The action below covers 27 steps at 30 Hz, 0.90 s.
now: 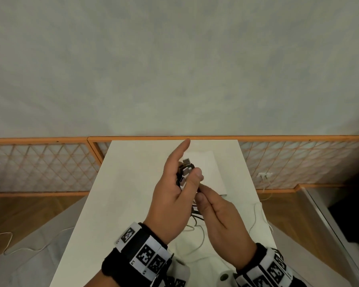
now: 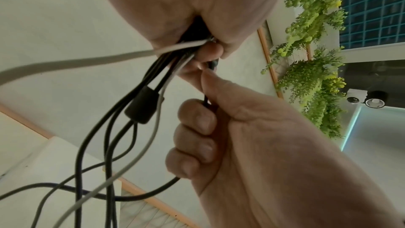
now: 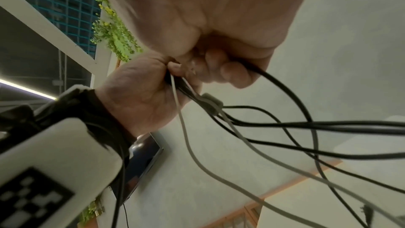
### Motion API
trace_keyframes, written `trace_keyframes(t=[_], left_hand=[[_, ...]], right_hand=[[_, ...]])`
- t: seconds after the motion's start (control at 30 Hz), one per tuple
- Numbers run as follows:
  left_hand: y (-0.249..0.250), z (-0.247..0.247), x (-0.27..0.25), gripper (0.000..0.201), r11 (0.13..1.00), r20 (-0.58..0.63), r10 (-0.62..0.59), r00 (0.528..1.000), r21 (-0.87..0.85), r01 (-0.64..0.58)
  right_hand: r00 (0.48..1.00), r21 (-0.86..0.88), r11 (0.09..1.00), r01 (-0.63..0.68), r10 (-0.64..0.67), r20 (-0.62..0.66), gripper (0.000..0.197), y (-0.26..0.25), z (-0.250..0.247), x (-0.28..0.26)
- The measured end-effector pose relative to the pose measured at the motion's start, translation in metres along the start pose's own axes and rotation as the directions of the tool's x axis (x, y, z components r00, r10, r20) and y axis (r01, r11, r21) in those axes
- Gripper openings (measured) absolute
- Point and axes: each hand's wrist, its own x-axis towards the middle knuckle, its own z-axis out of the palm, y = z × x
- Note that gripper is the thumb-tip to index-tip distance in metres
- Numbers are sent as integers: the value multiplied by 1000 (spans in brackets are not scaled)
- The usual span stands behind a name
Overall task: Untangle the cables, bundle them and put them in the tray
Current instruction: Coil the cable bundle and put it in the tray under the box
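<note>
My left hand (image 1: 175, 183) is raised over the white table (image 1: 120, 204) and grips a bunch of black and white cables (image 2: 122, 127) just below their USB plugs (image 1: 186, 169). Its thumb presses on the plugs and its index finger points straight up. My right hand (image 1: 203, 193) sits right under it, with thumb and fingers pinching one black cable (image 2: 205, 100). A black ferrite bead (image 2: 142, 105) sits on one strand. The loose lengths (image 3: 285, 138) hang down to the tabletop. The flat white tray (image 1: 215, 172) lies behind my hands.
A white cable (image 1: 257, 214) trails over the table's right edge towards a wall socket (image 1: 264, 175). An orange-framed lattice panel (image 1: 39, 164) runs along the wall behind the table. Wooden floor lies on both sides.
</note>
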Motion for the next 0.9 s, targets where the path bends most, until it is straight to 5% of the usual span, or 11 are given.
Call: trace_keyframes(t=[0.13,0.27,0.4,0.57,0.7,0.9], left_hand=[[0,2,1,27,1000,-72,10,997,10,-10],[6,6,2,19,999,-111,25,994,-35,-29],[16,5,6,14,992,-82,18,996,-119,-28],[16,-8,15,7,990,-102,109,989,-77,-117],[10,-11,14,14,978,18,182,983,102,-182],[0,-17,18,33,976,39,169,985,131,-173]], right_hand=[[995,-126,987,97,-96,13,30,-3,-7,4],[970,53,996,65,-76,231,51,-23,-6,12],[974,56,996,68,-78,213,20,-29,-3,21],[976,55,997,62,-72,207,14,-34,3,21],[968,103,994,30,-55,247,38,-45,-1,27],[969,93,995,29,-50,240,36,-48,-2,32]])
